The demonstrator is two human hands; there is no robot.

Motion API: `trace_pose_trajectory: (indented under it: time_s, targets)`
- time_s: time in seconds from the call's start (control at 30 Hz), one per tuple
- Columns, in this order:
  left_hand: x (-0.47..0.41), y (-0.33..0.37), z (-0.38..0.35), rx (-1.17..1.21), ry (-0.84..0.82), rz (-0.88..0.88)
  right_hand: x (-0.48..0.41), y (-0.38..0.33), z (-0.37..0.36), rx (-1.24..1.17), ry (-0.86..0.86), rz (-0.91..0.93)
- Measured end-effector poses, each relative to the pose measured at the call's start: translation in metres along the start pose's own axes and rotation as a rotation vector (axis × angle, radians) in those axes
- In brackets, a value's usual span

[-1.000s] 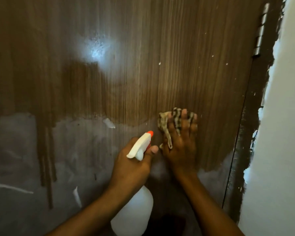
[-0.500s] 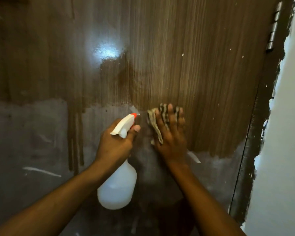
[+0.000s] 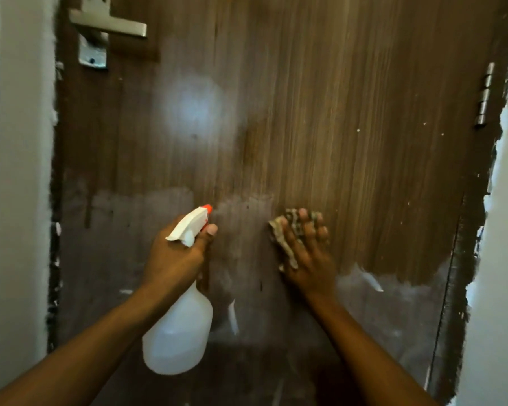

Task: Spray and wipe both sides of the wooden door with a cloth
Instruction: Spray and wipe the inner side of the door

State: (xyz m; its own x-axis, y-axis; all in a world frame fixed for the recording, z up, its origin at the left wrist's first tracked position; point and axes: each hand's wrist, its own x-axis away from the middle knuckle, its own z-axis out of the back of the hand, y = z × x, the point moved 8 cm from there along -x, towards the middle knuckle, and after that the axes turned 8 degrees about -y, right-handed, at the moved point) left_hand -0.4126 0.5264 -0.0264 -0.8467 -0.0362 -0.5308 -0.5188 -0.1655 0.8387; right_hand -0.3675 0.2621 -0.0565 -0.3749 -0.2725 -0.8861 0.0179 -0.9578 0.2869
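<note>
The brown wooden door (image 3: 320,112) fills the view; its upper part is glossy and its lower part is dull grey with white streaks. My left hand (image 3: 173,256) grips a white spray bottle (image 3: 178,338) with an orange nozzle aimed at the door. My right hand (image 3: 308,253) lies flat against the door, pressing a patterned cloth (image 3: 288,230) under the fingers at the border of the shiny and dull areas.
A metal lever handle (image 3: 106,23) with its plate sits at the door's top left. A hinge (image 3: 484,95) shows on the right edge. White walls (image 3: 18,171) flank the dark door frame on both sides.
The view has pulled back and shifted left, revealing the handle and left wall. Both hands have moved apart, the bottle now further left of the cloth.
</note>
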Motion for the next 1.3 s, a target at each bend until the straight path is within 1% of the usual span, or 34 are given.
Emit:
trace_pose_trajectory:
  time_s: [0.03, 0.13, 0.17, 0.2, 0.23, 0.27, 0.37, 0.43, 0.47, 0.5, 0.6, 0.63, 0.67, 0.7, 0.73, 0.8, 0.87, 0.9, 0.93, 0.97, 1.07, 1.1, 1.13, 1.17, 1.2, 1.3]
  targets:
    - [0.001, -0.004, 0.006, 0.001, -0.009, 0.013, 0.005, 0.011, 0.005, 0.013, 0.008, -0.049]
    - [0.006, -0.012, 0.028, -0.003, -0.010, 0.010, -0.029, 0.029, 0.020, -0.065, 0.067, -0.384]
    - [0.006, -0.014, 0.033, -0.003, 0.000, 0.008, -0.048, 0.022, 0.025, -0.106, 0.087, -0.459]
    - [0.007, -0.016, 0.038, 0.005, 0.009, 0.009, -0.066, 0.008, 0.027, -0.141, 0.090, -0.482]
    - [0.007, -0.018, 0.044, 0.016, 0.015, 0.005, -0.081, -0.012, 0.028, -0.161, 0.082, -0.452]
    - [0.007, -0.019, 0.048, 0.016, 0.009, 0.002, -0.087, -0.033, 0.025, -0.167, 0.065, -0.386]
    - [0.007, -0.028, 0.064, 0.025, 0.018, 0.014, -0.068, -0.087, 0.008, -0.098, -0.005, -0.092]
    - [0.007, -0.036, 0.075, 0.046, 0.028, 0.021, -0.034, -0.089, -0.007, -0.015, -0.027, 0.035]
    - [0.008, -0.039, 0.082, 0.047, 0.033, 0.020, -0.023, -0.082, -0.009, 0.007, -0.025, 0.051]
    - [0.009, -0.042, 0.088, 0.034, 0.034, 0.015, -0.020, -0.071, -0.008, 0.009, -0.010, 0.006]
    - [0.013, -0.044, 0.104, -0.016, 0.046, -0.021, -0.050, -0.039, 0.005, -0.089, 0.048, -0.374]
    - [0.012, -0.045, 0.111, -0.030, 0.056, -0.029, -0.070, -0.046, 0.010, -0.123, 0.068, -0.446]
    - [0.010, -0.045, 0.117, -0.045, 0.062, -0.036, -0.089, -0.060, 0.013, -0.152, 0.081, -0.454]
    - [0.008, -0.047, 0.122, -0.057, 0.069, -0.036, -0.103, -0.080, 0.015, -0.170, 0.084, -0.403]
    - [0.005, -0.051, 0.128, -0.067, 0.076, -0.034, -0.110, -0.103, 0.013, -0.159, 0.084, -0.310]
    - [0.000, -0.058, 0.137, -0.076, 0.087, -0.023, -0.099, -0.148, 0.004, -0.072, 0.062, -0.070]
    - [0.000, -0.063, 0.140, -0.086, 0.094, -0.012, -0.069, -0.164, -0.009, -0.004, 0.033, 0.130]
    - [0.001, -0.066, 0.142, -0.092, 0.097, -0.006, -0.055, -0.162, -0.013, 0.011, 0.034, 0.177]
    - [0.001, -0.069, 0.143, -0.098, 0.095, 0.000, -0.045, -0.154, -0.014, 0.023, 0.046, 0.184]
    - [0.001, -0.071, 0.144, -0.103, 0.091, 0.007, -0.041, -0.145, -0.011, 0.026, 0.059, 0.144]
    - [-0.001, -0.075, 0.152, -0.089, 0.086, 0.030, -0.067, -0.134, 0.002, -0.066, 0.083, -0.138]
    - [-0.004, -0.076, 0.154, -0.079, 0.092, 0.034, -0.085, -0.142, 0.008, -0.096, 0.101, -0.207]
    - [-0.007, -0.076, 0.157, -0.069, 0.098, 0.038, -0.105, -0.157, 0.011, -0.119, 0.114, -0.235]
    - [-0.009, -0.076, 0.158, -0.055, 0.101, 0.041, -0.120, -0.175, 0.012, -0.124, 0.116, -0.217]
    - [-0.011, -0.076, 0.158, -0.037, 0.104, 0.039, -0.130, -0.197, 0.009, -0.110, 0.095, -0.153]
    - [-0.014, -0.081, 0.160, -0.023, 0.125, 0.039, -0.118, -0.250, -0.013, -0.054, 0.039, 0.139]
